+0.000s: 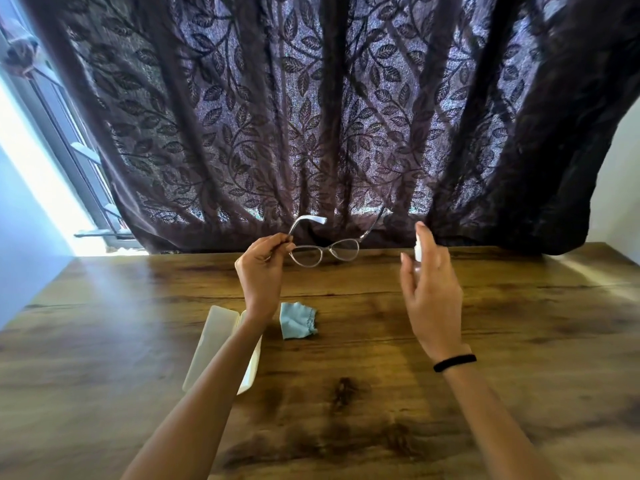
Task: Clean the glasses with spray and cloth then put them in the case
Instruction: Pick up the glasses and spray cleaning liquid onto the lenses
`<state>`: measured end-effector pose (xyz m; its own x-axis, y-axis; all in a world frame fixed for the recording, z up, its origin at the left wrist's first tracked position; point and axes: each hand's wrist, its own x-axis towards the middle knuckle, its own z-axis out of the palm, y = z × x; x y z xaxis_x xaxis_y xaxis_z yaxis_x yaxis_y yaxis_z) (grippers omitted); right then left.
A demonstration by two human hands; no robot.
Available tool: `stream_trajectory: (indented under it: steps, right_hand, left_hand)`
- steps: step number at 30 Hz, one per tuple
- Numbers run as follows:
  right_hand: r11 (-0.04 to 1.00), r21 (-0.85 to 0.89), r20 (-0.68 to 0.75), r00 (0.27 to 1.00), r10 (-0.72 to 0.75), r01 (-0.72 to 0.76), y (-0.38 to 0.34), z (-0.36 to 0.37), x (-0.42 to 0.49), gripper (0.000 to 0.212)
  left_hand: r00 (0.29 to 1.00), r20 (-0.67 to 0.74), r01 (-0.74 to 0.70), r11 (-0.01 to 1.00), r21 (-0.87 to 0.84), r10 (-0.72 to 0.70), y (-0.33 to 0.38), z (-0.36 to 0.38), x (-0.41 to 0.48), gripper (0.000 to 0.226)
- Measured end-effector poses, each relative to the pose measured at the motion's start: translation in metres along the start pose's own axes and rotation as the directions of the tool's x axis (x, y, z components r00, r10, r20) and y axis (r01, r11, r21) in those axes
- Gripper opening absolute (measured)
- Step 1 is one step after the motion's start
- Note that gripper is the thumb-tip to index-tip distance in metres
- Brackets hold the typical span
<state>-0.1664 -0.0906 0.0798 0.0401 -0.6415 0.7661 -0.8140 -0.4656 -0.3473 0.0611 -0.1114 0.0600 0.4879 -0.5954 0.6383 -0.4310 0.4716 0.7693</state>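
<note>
My left hand (pixel 261 268) pinches clear-framed glasses (pixel 325 251) at their left hinge and holds them up above the far side of the wooden table (pixel 485 323), temples unfolded. My right hand (pixel 427 285) grips a small white spray bottle (pixel 418 249), index finger on its top, a short way right of the lenses. A light blue cloth (pixel 298 320) lies crumpled on the table below the glasses. An open white case (pixel 213 344) lies left of the cloth, partly hidden by my left forearm.
A dark leaf-patterned curtain (pixel 329 116) hangs just behind the table's far edge. A bright window (pixel 52 140) is at the left. A black band (pixel 454 362) circles my right wrist.
</note>
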Motion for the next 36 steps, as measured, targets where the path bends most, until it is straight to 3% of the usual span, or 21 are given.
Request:
stream_trajectory:
  steps: [8,11,14,18,23,27,36]
  right_hand:
    - [0.995,-0.099,0.054,0.998,0.028,-0.023,0.01,0.008,0.004,0.039]
    - [0.997,-0.068,0.064,0.998,0.023,-0.019,0.008,0.01,0.004,0.034]
    - [1.0,-0.028,-0.016,1.0,0.012,-0.013,0.009,0.011,0.006,0.031]
    - [0.991,0.127,-0.149,0.988,0.046,-0.027,0.022,0.007,0.003,0.044]
    - [0.953,0.263,-0.127,0.974,0.185,-0.147,0.047,0.006,-0.021,0.064]
    - [0.931,0.287,-0.091,0.961,0.263,-0.227,0.063,0.009,-0.045,0.065]
    - [0.917,0.3,-0.182,0.928,0.326,-0.263,0.072,0.012,-0.067,0.059]
  left_hand:
    - [0.999,0.028,-0.015,0.999,-0.033,0.016,0.008,0.01,-0.006,0.022]
    - [0.999,0.036,-0.02,0.999,-0.026,0.021,0.009,0.011,-0.005,0.021]
    - [0.999,0.032,-0.004,0.999,-0.039,0.005,0.008,0.01,-0.004,0.021]
    - [1.0,0.021,0.013,0.999,-0.053,-0.012,0.005,0.007,-0.004,0.024]
    - [1.0,0.023,0.018,0.998,-0.058,-0.017,0.003,0.005,-0.006,0.026]
    - [0.999,0.041,0.025,0.998,-0.055,-0.023,0.003,0.007,-0.008,0.025]
    - [0.998,0.053,0.021,0.999,-0.034,-0.019,0.003,0.009,-0.009,0.02]
